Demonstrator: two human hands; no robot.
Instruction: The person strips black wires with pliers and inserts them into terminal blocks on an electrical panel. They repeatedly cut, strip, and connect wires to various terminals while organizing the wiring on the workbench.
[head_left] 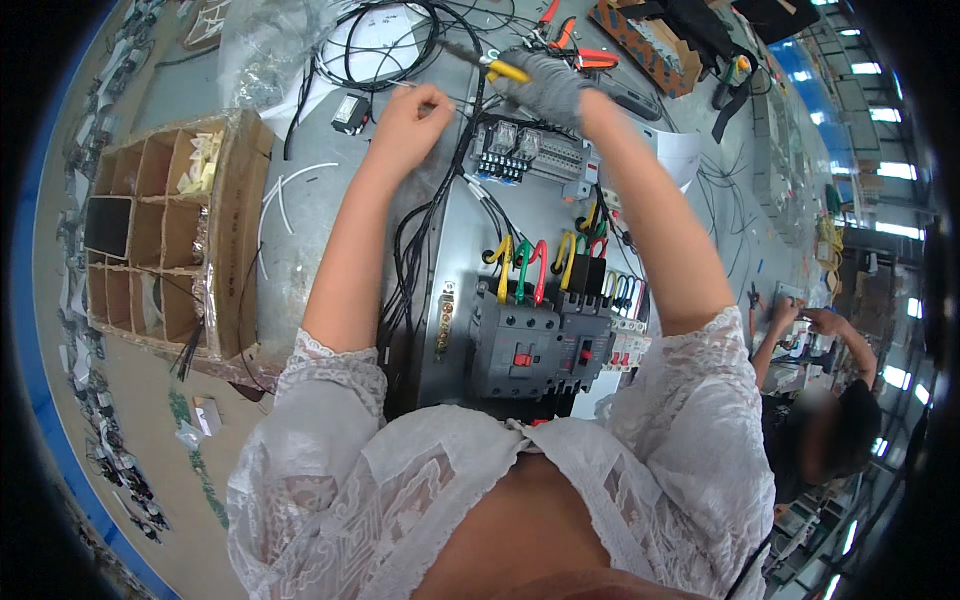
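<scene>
My left hand point(413, 128) is bare, its fingers pinched together beside a bundle of black wires point(428, 215). Whatever lies between those fingertips is too small to make out. In a grey glove, my right hand point(548, 88) is closed around yellow-handled pliers point(510, 71), whose dark jaws point left toward the wires; motion blurs it slightly. Below the hands is a metal panel point(452, 262) carrying a relay and terminal block row point(535, 152). Nearer to me on it are large grey circuit breakers point(515, 345) with yellow, green and red wires point(522, 270).
A compartmented cardboard box point(232, 230) with small parts stands at left. Behind the hands lie coiled black cable point(375, 45), a small black-and-white device point(350, 114) and red-handled tools point(597, 59). Far right, another person's hands point(800, 317) work at a table.
</scene>
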